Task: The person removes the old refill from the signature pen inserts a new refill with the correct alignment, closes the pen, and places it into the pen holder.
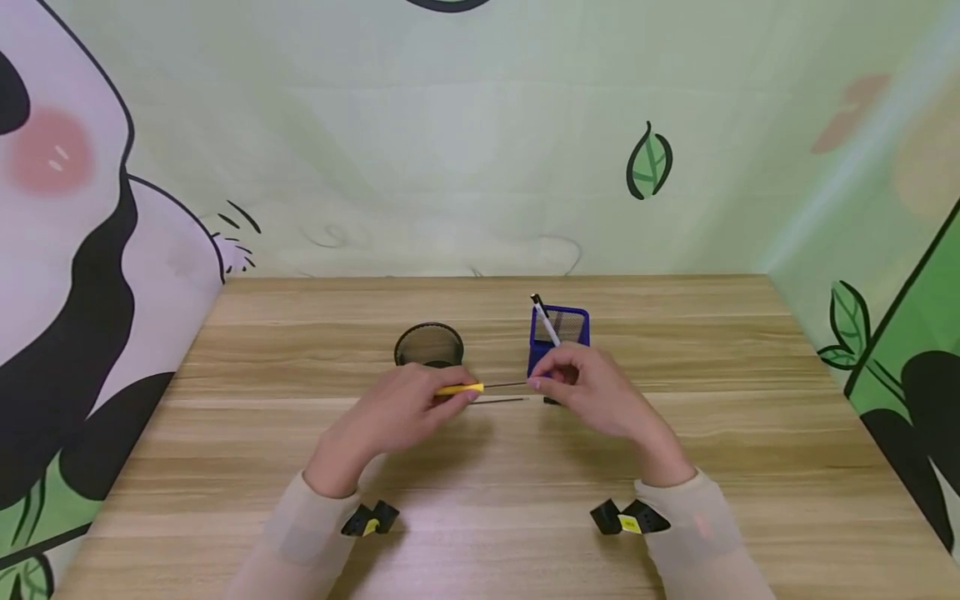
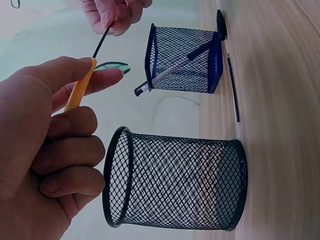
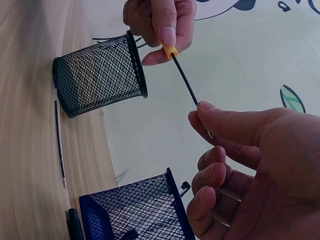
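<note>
My left hand (image 1: pixel 393 408) grips a yellow pen barrel (image 2: pixel 80 89) between thumb and forefinger, the other fingers curled below it. A thin dark pen refill (image 3: pixel 185 79) sticks out of the barrel's open end. Near its tip, my right hand (image 1: pixel 592 392) pinches that refill between thumb and forefinger. Both hands are raised above the table, in front of two mesh pen holders. A second refill (image 3: pixel 59 142) lies on the table below them. Close to the blue holder lies a small black piece (image 2: pixel 221 25), perhaps a pen cap.
A round black mesh pen holder (image 2: pixel 175 182) stands behind my left hand. Behind the right one is a square blue mesh pen holder (image 2: pixel 182 42) with a white-and-black pen (image 1: pixel 546 321) leaning in it. The wooden table (image 1: pixel 300 325) ends at a printed backdrop.
</note>
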`<act>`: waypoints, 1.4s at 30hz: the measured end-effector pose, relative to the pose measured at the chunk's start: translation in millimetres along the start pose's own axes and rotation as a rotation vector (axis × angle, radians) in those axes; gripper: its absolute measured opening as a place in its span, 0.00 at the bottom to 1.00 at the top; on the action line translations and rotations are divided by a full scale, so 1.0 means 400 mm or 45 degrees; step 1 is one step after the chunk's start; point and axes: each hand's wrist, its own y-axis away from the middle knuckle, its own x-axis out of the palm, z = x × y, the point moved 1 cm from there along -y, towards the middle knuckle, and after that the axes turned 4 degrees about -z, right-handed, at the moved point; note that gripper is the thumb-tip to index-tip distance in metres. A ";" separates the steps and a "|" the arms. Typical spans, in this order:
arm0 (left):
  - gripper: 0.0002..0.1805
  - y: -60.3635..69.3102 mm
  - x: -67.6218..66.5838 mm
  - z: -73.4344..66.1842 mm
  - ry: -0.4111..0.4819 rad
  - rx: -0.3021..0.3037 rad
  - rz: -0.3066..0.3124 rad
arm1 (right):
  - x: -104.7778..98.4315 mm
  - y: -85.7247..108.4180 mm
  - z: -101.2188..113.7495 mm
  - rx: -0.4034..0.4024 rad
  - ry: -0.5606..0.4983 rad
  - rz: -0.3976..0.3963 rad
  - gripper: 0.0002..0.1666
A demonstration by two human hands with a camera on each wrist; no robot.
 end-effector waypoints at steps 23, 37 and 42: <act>0.12 0.002 0.005 -0.005 -0.010 0.006 0.002 | 0.025 -0.003 0.013 0.009 0.026 0.006 0.03; 0.13 0.002 0.003 -0.005 0.017 0.001 0.014 | 0.024 0.005 0.020 -0.013 0.017 0.011 0.03; 0.12 0.001 0.004 -0.009 0.008 0.007 0.014 | 0.025 0.008 0.024 -0.015 0.024 0.014 0.03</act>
